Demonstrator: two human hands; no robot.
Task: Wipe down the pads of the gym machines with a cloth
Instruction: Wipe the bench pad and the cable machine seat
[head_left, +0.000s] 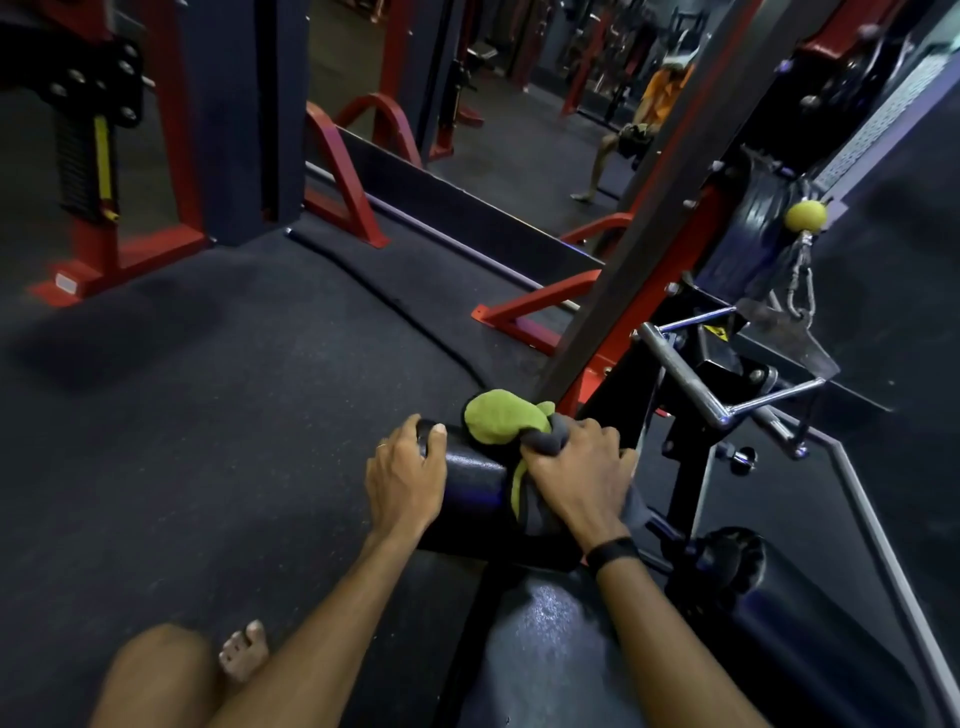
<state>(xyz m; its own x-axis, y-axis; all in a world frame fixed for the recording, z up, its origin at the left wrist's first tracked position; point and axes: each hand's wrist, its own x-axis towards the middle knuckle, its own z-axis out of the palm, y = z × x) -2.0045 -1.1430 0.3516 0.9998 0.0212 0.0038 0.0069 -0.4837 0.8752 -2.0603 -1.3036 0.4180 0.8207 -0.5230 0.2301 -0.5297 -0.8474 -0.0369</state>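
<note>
Seen from above, looking down over two bare forearms in a dim gym with a dark rubber floor (218, 395) and red machine frames.

At left of centre, left hand (402, 475) cupped over the end of a black roller pad (470, 470), thumb on top, fingers wrapped around the end, steadying it. Likely firm foam under smooth vinyl: slightly yielding, a little slick, fixed to the machine, so no lifting needed, only bracing.

Just right, a green and grey cloth (498, 418) bunched on top of the same pad, soft, light and limp, best gathered in a wad. Right hand (576, 467) clenched around its grey part, pressing down onto the pad; black band on the wrist.

Lower right, a glossy seat pad (550, 634), probably still to be wiped. Farther right, a chrome handle (691, 387) and a yellow ball (805, 215) on a cable.
</note>
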